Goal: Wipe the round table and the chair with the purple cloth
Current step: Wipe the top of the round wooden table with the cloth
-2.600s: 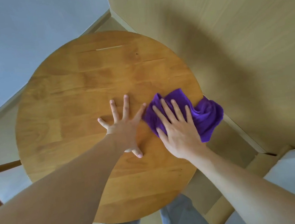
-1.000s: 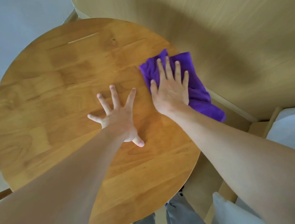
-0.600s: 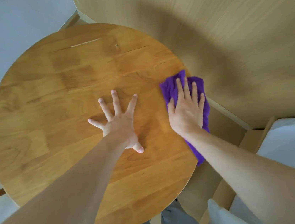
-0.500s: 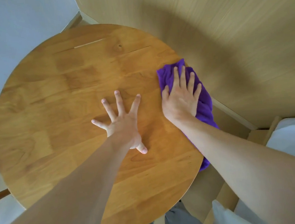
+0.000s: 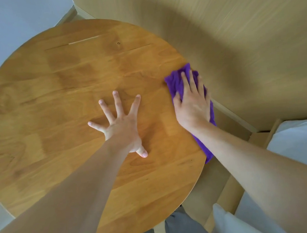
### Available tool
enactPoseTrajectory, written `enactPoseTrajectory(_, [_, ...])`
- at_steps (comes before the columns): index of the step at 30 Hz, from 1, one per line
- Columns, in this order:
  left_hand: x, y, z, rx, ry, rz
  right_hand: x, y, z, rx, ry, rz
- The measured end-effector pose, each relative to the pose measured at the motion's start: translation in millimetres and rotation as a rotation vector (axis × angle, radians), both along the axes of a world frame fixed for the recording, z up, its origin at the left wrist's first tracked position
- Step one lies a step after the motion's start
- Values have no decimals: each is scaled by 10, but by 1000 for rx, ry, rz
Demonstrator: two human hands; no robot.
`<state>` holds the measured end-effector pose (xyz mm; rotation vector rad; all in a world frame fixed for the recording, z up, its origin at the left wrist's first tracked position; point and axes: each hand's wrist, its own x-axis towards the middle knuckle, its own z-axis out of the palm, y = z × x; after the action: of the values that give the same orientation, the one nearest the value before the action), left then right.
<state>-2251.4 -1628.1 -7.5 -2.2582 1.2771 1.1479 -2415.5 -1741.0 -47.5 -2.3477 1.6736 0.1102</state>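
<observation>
purple cloth (image 5: 175,82) draped over round wooden table's (image 5: 54,101) right edge.

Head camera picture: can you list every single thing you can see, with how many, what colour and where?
round table: one, honey-brown wood, fills the middle and left.
purple cloth: one, purple, on the table's right edge, part hanging over it.
wall panel: one, pale wood, behind and right of the table.
white cushions: white, count unclear, lower right.
trouser legs: two, grey, bottom centre, below the table.
left hand: one, fingers spread flat on the table's middle.
right hand: one, pressing flat on the cloth.
</observation>
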Motion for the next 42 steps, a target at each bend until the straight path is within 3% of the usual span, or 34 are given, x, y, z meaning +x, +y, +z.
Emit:
enactPoseTrajectory(3, [2, 1, -5, 6, -3, -6, 426, -9, -41, -3, -15, -26])
enactPoseTrajectory(5, [7, -2, 2, 19, -5, -8, 503, 197, -54, -18, -4, 118])
enactPoseTrajectory(8, [17, 8, 8, 28, 5, -5, 218, 600, 0, -7, -14, 370])
enactPoseTrajectory(11, [7, 22, 23, 8, 9, -5, -277, 692, 35, 10, -2, 463])
enactPoseTrajectory(14, [-6, 8, 33, 10, -3, -11, -366, 278, 21, 13, 16, 306])
enactPoseTrajectory(19, [-3, 3, 13, 7, -7, -22, 418, -155, -37, -21, 16, 17])
enactPoseTrajectory(23, [9, 4, 19, 11, -15, -29, 486, 340, -21, -30, 13, 240])
enactPoseTrajectory(28, [-8, 52, -3, -28, -40, -60, -308, 862, 68, 32, 6, 412])
enactPoseTrajectory(33, [-16, 46, 5, -35, -54, -82, -265, 152, 18, 39, 13, -123])
enactPoseTrajectory(35, [-12, 40, -3, -25, -55, -77, 23, 29, -23, 35, 10, -210])
enactPoseTrajectory(39, [13, 42, -4, -41, -27, -61, 438, 333, -29, -1, 24, -43])
enactPoseTrajectory(42, [74, 153, 3, -102, -15, -94, 309, 893, 50, 41, 13, 139])
